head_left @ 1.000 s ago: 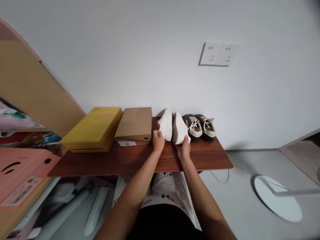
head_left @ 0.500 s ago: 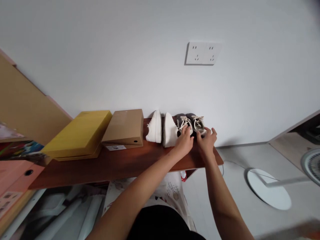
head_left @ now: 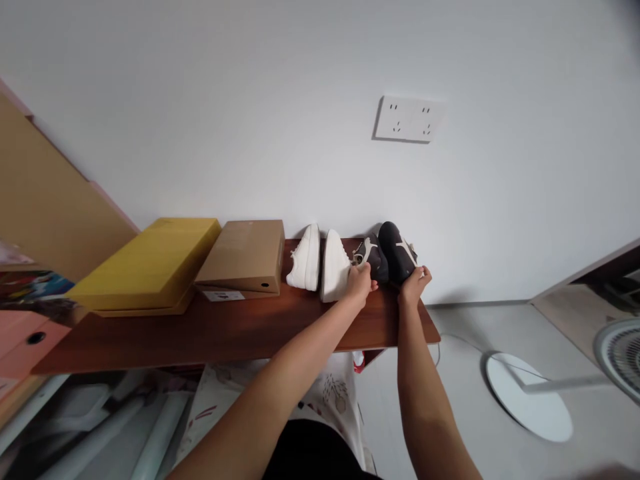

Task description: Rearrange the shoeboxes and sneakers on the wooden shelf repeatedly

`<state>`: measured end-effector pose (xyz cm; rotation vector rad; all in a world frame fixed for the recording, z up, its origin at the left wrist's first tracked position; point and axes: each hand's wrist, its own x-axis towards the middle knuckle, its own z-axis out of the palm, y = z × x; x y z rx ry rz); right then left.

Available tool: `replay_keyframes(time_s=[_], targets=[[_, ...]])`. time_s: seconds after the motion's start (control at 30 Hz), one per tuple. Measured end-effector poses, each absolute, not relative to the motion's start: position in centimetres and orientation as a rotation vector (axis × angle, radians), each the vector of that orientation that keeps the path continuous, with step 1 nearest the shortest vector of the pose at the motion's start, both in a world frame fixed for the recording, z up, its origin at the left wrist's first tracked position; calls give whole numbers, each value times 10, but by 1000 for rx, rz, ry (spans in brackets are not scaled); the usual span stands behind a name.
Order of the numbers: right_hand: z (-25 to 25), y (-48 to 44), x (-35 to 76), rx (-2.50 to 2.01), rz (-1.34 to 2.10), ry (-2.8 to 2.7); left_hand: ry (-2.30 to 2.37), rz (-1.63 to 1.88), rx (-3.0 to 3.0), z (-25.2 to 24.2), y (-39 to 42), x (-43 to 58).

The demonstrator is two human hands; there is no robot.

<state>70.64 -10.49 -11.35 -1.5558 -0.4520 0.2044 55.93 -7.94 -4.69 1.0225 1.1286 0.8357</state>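
Two dark sneakers with cream trim stand side by side at the right end of a brown wooden shelf, tipped onto their sides. My left hand is closed at the near end of the left dark sneaker. At the near end of the right dark sneaker, my right hand grips with its fingers bent; some fingertips are hidden. Just left of my left hand, a white shoe rests on its side, with another white shoe beyond it, soles facing each other.
A brown shoebox and a yellow box lie on the shelf's left part. A pink box is at the far left. Behind is a wall with a socket plate. A white fan base stands on the floor, right.
The two dark sneakers have rolled from upright onto their sides, with both hands now closed on them. The view has shifted slightly.
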Motion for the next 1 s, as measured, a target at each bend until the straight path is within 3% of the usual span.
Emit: replay_keyframes(time_s=[0.13,0.33,0.7,0.83,1.0], targets=[[-113,-106,699,-1817,-11,-433,1143,842,885,-36,-92,563],[-120,-115,698,-1833,-255,-441,928,952,1167,-26,-125,516],[-119,-134,700,-1692,-328,-249,897,324,1764,8,-143,231],[-91,-151,630,-1515,-293,-300,1132,541,1558,12,-129,153],[-59,-152,460,-1365,236,-752,1458,1190,1238,-15,-97,81]])
